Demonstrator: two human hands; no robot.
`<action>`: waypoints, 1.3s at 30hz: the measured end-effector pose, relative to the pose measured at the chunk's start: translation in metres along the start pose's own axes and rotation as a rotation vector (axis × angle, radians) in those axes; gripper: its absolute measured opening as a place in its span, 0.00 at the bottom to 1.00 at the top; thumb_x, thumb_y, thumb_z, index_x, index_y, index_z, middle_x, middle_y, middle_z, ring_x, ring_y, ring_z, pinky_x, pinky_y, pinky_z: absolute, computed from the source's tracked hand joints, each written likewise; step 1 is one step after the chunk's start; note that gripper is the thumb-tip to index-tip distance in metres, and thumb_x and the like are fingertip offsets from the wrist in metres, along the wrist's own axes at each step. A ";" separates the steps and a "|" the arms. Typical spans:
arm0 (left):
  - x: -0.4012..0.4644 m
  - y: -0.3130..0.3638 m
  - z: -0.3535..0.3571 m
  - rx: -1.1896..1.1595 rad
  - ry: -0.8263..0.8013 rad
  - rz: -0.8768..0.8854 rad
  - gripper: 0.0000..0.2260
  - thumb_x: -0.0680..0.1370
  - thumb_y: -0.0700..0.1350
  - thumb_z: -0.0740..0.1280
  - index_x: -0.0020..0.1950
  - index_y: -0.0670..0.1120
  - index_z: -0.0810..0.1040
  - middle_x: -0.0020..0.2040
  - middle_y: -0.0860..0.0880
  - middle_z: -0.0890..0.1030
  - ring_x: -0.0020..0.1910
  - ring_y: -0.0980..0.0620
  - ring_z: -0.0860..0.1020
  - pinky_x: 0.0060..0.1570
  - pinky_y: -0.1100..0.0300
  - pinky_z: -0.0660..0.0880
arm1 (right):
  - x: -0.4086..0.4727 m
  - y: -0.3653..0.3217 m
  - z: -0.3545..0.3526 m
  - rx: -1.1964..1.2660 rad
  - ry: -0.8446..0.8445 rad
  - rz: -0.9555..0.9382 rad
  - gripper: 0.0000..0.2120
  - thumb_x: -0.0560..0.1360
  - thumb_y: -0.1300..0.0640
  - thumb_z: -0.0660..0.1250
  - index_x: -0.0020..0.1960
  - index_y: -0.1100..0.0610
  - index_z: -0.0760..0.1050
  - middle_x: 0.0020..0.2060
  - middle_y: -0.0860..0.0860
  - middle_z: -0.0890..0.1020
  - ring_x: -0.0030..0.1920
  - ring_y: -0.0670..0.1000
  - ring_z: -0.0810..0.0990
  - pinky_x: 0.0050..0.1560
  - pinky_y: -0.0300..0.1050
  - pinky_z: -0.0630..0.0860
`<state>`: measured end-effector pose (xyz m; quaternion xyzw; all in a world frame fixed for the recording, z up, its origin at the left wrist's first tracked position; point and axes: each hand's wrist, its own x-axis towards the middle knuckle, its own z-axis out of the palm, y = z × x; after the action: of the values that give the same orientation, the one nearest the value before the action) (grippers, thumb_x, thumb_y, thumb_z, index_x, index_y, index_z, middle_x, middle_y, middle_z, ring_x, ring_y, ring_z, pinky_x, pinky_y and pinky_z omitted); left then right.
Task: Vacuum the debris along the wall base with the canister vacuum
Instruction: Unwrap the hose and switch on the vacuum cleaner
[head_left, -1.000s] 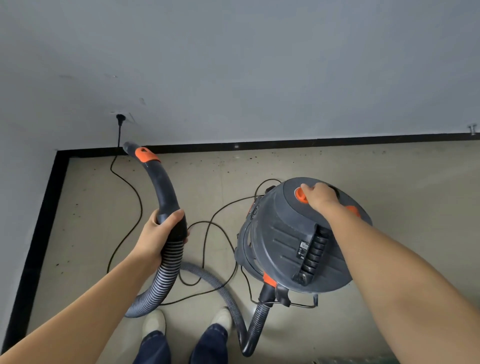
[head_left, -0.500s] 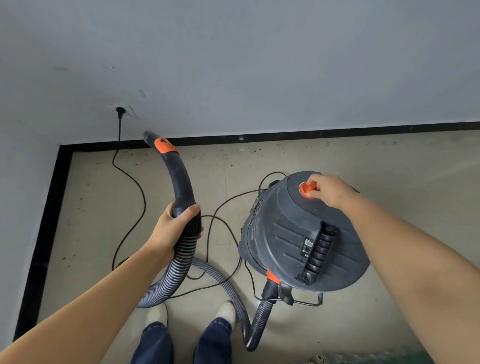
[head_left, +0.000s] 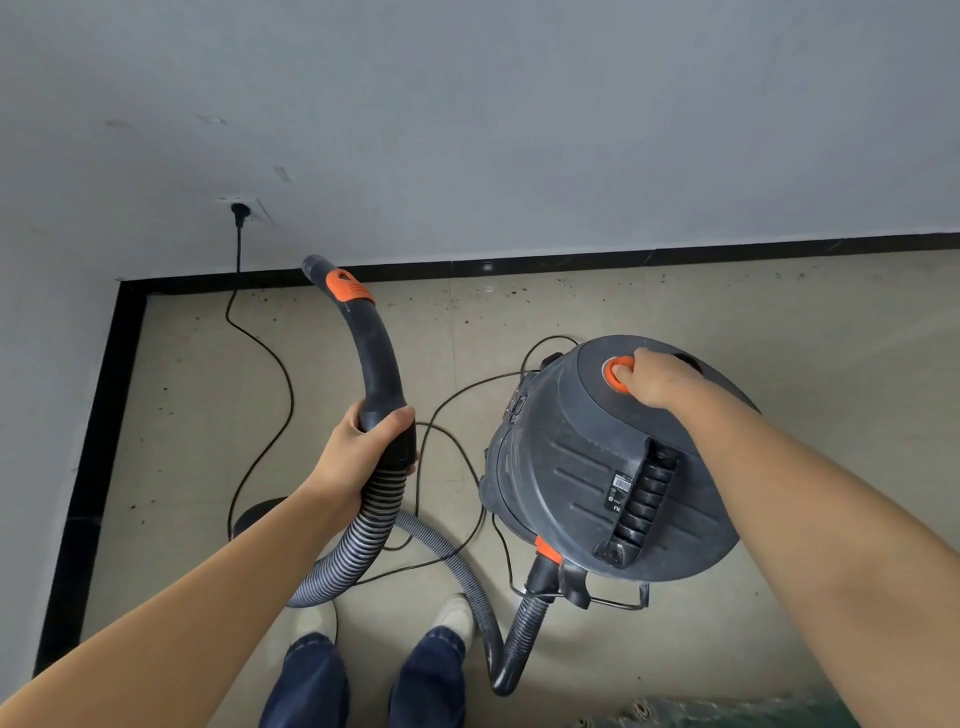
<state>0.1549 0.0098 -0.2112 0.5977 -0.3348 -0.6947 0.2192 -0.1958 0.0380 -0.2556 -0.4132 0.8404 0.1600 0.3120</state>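
left grip (head_left: 363, 457) curled — right grip (head_left: 657, 382) pressing

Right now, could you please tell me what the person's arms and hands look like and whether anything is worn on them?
Both forearms are bare right down to the frame edge: no sleeves show. The left hand and right hand wear no gloves, and no rings, watch or bands are visible. Nails on the visible fingers look short and unpainted.

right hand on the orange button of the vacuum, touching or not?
Touching. The head view shows the right hand resting on the canister top with its thumb pressed onto the orange button.
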 end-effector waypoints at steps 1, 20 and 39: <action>-0.001 0.000 0.001 0.001 0.000 0.002 0.11 0.76 0.45 0.69 0.56 0.47 0.72 0.42 0.39 0.80 0.35 0.45 0.80 0.37 0.53 0.79 | 0.000 0.001 0.001 -0.010 0.001 -0.010 0.23 0.83 0.46 0.50 0.69 0.62 0.64 0.63 0.61 0.75 0.60 0.62 0.75 0.53 0.52 0.72; -0.001 -0.013 0.059 0.034 -0.109 -0.020 0.11 0.76 0.44 0.70 0.54 0.46 0.72 0.42 0.39 0.79 0.37 0.44 0.79 0.36 0.54 0.78 | -0.034 0.135 0.004 0.305 -0.018 0.148 0.15 0.82 0.51 0.56 0.45 0.61 0.72 0.46 0.60 0.80 0.47 0.59 0.79 0.44 0.47 0.72; -0.010 -0.017 0.065 0.080 -0.137 -0.047 0.11 0.76 0.44 0.70 0.55 0.48 0.72 0.45 0.40 0.79 0.39 0.43 0.81 0.39 0.53 0.80 | -0.016 0.126 0.009 -0.112 -0.038 -0.063 0.12 0.83 0.51 0.53 0.49 0.60 0.65 0.47 0.59 0.75 0.44 0.57 0.72 0.44 0.46 0.67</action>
<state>0.0949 0.0412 -0.2129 0.5648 -0.3622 -0.7250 0.1554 -0.2850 0.1285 -0.2504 -0.4532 0.8106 0.2045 0.3092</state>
